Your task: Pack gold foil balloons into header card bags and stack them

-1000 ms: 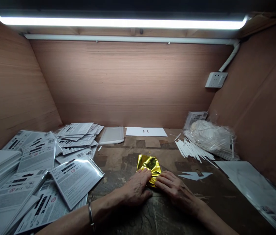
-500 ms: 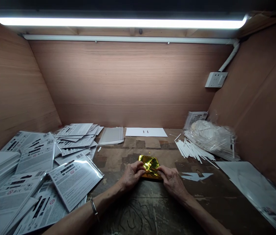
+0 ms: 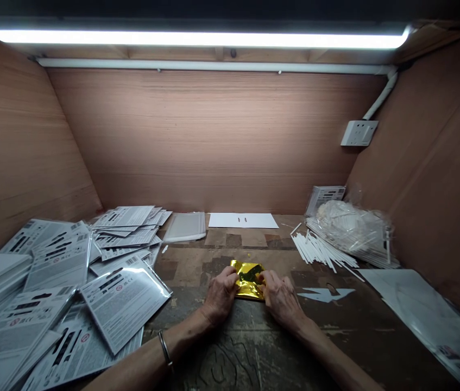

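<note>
A shiny gold foil sheet (image 3: pixel 249 279), folded and creased into a small rectangle, lies on the dark worktable between my hands. My left hand (image 3: pixel 222 290) grips its left edge with the fingers curled in. At the opposite edge, my right hand (image 3: pixel 279 296) pinches the foil, fingers bent and knuckles up. The fingertips of both hands are partly hidden. Whether anything lies inside the foil does not show. Just right of my right hand is a pale blue-white cut piece (image 3: pixel 326 294) with pointed ends.
Printed blister-type packs (image 3: pixel 126 301) are heaped on the left. At the back lie a clear plastic tray (image 3: pixel 184 225) and a white card (image 3: pixel 243 220). White sticks (image 3: pixel 320 248) spill beside a clear plastic bag (image 3: pixel 352 220). Plastic sheets (image 3: pixel 413 309) cover the right edge. A socket (image 3: pixel 359 133) is on the wall.
The foil looks flatter and its bunched middle has opened out. Both hands have turned slightly, and the left wrist with its bangle has shifted a little to the right.
</note>
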Demonstrator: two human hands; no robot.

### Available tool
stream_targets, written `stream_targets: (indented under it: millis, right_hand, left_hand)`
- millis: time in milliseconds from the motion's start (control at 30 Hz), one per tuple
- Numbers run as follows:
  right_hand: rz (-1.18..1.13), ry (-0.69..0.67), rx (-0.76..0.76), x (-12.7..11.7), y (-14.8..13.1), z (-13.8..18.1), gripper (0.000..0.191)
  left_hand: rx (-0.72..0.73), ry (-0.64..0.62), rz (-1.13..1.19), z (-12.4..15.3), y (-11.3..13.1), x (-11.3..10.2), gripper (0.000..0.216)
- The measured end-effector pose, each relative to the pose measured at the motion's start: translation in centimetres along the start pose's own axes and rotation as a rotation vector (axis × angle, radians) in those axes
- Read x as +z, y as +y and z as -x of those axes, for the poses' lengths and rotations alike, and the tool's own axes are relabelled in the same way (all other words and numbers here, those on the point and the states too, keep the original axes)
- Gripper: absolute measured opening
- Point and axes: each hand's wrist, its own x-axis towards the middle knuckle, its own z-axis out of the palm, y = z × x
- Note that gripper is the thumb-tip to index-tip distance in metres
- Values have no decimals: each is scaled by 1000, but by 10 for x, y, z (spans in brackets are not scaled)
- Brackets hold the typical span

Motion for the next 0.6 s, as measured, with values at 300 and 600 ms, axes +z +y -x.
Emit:
stream_targets:
  millis: [300,600]
  right_hand:
    - [-21,-80,27,-3,-1,-7,19]
    - [-3,-163,0,-15,9,-30,17]
  left_hand:
    - [486,-118,-356,11,11,-9,21]
    - [639,-245,-724,-1,10,-6,29]
